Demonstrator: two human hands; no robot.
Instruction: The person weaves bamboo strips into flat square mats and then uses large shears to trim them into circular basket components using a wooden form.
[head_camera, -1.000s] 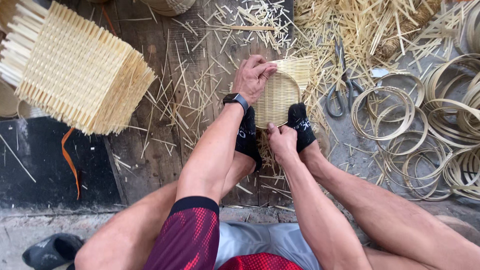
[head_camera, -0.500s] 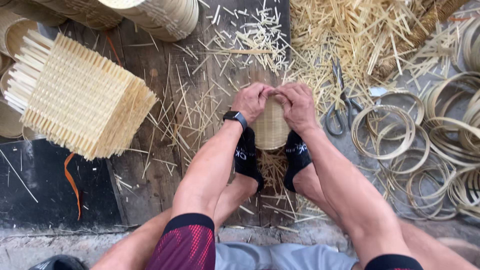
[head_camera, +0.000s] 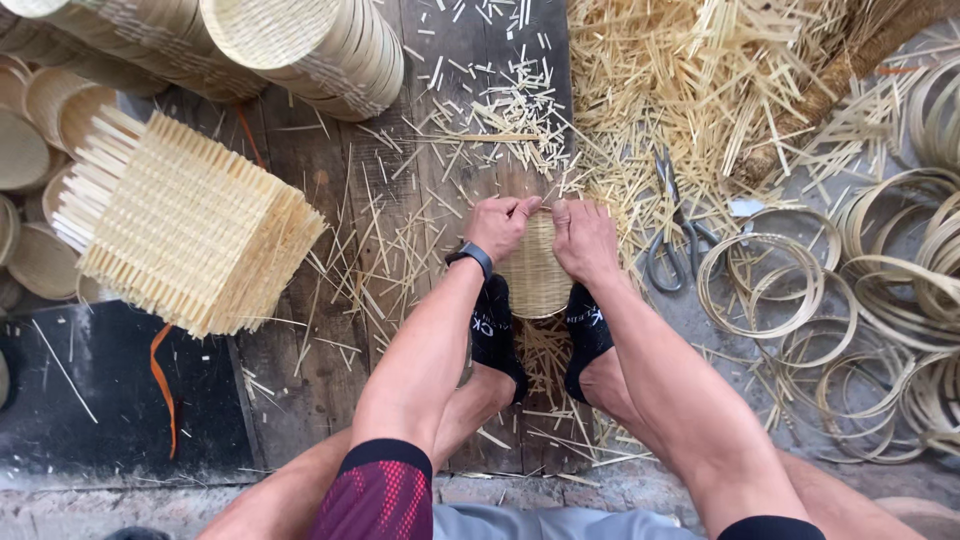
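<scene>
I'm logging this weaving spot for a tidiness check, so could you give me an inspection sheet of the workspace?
Surface: dark wooden boards, strewn with cut strips.
Job's things: small round woven basket, pinned between both socked feet.
Clutter: heap of bamboo strips; scissors beside it; loose bamboo hoops; square woven mat stack; stacked round baskets.
Grippers: left hand and right hand both grip the basket's far rim.
Cables: nothing seen; an orange strap lies on a black mat.
Surroundings: concrete edge at the near side.
</scene>
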